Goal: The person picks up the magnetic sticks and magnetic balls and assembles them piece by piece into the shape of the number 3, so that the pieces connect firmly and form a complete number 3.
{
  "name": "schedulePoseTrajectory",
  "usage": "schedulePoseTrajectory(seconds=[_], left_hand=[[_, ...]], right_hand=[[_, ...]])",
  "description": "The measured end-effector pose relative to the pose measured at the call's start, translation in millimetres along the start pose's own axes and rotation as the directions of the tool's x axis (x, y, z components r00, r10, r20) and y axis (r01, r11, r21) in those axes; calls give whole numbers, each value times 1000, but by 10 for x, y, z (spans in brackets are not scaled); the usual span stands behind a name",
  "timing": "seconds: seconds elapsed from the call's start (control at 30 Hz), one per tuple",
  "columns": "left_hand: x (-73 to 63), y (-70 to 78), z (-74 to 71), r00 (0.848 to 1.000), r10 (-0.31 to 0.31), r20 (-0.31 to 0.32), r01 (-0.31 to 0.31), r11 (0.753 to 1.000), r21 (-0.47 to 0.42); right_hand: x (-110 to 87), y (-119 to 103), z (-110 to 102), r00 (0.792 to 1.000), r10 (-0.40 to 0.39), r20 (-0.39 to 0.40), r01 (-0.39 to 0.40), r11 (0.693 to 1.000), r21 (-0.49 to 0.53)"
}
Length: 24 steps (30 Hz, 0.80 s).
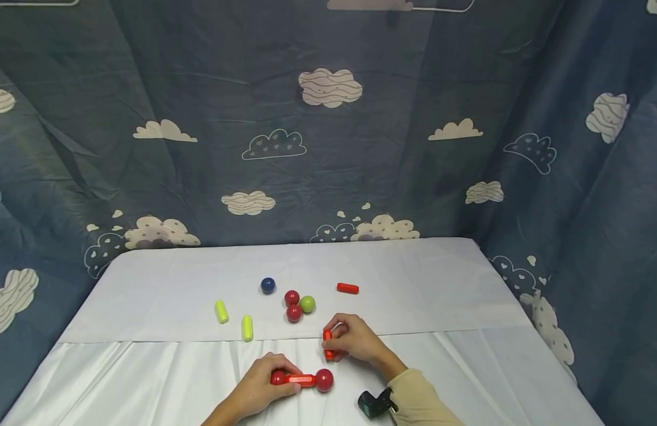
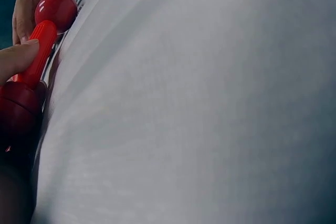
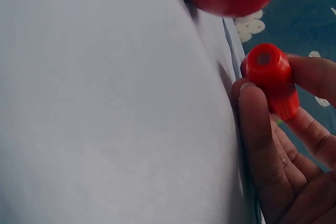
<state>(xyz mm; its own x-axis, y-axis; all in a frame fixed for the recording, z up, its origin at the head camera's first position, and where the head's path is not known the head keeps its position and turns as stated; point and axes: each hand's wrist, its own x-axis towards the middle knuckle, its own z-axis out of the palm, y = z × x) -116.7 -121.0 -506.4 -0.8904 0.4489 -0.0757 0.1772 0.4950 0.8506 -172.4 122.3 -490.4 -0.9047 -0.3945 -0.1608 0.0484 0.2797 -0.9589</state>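
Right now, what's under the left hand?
The left hand partly covers a red ball and the red rod it grips. Anything else beneath it is covered and can't be seen.

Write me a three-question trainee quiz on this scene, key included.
1. True or false: the left hand holds a red rod with red balls at both ends.
2. How many yellow-green rods lie on the white cloth?
3. Fill the gap: the right hand holds a separate rod coloured ____.

Key: 1. True. 2. Two. 3. Red.
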Motion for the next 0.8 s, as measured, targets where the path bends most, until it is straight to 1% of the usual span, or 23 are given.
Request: schedulePoseTrajectory(seconds=[0.03, 0.2, 0.27, 0.33, 0.4, 0.67, 0.8], left_hand=[[-2, 1, 1, 1000, -1, 1, 1, 1000, 0], [-7, 4, -9, 1000, -1, 4, 1, 1000, 0], [-5, 9, -6, 1000, 9, 3, -9, 1000, 1], [-4, 12, -5, 1000, 8, 4, -8, 1000, 0], [-2, 8, -4, 1000, 10, 5, -10, 1000, 3], [-1, -10, -4, 1000, -14, 15, 14, 1000, 11], [-1, -8, 0, 1000, -10, 9, 10, 1000, 11]], right_hand=[[-24, -41, 9, 1000, 1, 4, -1, 1000, 6], [-33, -40, 43, 999, 3, 34, -4, 999, 43], [-6, 25, 52, 999, 6, 40, -8, 998, 56], [-14, 22, 62, 999, 12, 45, -15, 998, 65], [-21, 19, 74, 999, 16, 48, -20, 997, 73], [-57, 3, 109, 998, 22, 54, -28, 994, 106], [-67, 3, 119, 998, 18, 54, -24, 993, 114]])
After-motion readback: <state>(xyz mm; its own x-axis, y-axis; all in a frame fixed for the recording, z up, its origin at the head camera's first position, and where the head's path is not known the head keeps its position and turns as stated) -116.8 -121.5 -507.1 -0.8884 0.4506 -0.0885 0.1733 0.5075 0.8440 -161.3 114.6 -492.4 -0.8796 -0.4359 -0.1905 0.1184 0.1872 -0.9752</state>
